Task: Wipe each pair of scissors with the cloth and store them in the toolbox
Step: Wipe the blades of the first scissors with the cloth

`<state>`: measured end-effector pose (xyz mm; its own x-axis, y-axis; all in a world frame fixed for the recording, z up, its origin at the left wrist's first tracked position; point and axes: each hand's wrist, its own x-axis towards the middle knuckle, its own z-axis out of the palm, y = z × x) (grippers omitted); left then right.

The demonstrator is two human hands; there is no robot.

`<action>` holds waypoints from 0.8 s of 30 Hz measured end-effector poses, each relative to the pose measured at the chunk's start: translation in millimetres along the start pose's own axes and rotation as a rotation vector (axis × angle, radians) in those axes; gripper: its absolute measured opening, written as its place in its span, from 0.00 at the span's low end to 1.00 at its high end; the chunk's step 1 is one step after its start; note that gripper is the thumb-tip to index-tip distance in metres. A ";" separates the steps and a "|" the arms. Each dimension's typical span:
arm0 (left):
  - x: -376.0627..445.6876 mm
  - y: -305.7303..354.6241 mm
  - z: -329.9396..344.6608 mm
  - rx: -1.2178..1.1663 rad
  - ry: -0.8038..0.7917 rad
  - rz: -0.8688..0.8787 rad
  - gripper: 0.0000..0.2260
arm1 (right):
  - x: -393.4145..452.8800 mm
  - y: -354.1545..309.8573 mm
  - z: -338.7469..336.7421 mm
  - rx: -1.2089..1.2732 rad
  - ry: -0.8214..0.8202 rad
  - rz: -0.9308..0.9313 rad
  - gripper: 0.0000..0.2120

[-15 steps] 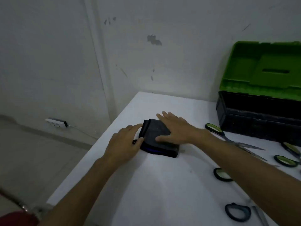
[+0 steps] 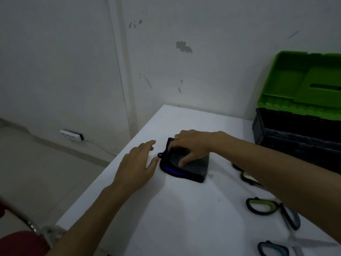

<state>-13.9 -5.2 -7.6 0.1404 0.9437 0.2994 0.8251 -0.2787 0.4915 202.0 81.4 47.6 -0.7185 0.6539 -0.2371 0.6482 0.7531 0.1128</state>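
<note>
Cloth point(image 2: 191, 166), dark and folded into a thick pad, lies on the white surface point(image 2: 184, 218) straight ahead of the person, directly under the hands, its longer side running from near-left to far-right. The right hand point(image 2: 191, 145) sits on top of it with fingers curled over the far left corner and the thumb pressed on the top layer, so it seems to be taking hold of the fabric. The left hand point(image 2: 140, 163) lies flat and relaxed on the surface just beside the cloth's left edge, thumb tip touching it, holding nothing. The right hand is plainly the better placed to lift the cloth.

Scissors point(image 2: 273, 211) lie to the right, their handles partly hidden beneath the right forearm, with more pairs at the frame's lower right; none looks wiped or stored yet. The toolbox point(image 2: 295, 133) stands open at the far right, green lid point(image 2: 304, 84) raised. I'd judge the forearm itself is the only thing crossing the path to the scissors.
</note>
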 end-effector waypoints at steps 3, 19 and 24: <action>0.0 3.0 -4.2 0.013 0.027 0.017 0.23 | -4.9 0.8 6.7 0.002 0.064 -0.037 0.27; -12.5 21.6 -3.9 -0.144 0.026 0.066 0.20 | -80.0 10.0 -1.0 0.385 0.358 0.123 0.16; -11.0 75.4 32.3 -0.278 -0.047 0.201 0.17 | -171.9 -2.0 26.8 1.415 0.868 0.497 0.12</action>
<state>64.5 -30.9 -0.2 0.3156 0.8704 0.3778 0.5988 -0.4916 0.6323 331.0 -34.5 62.3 -0.0054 0.9879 0.1550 0.1921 0.1532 -0.9693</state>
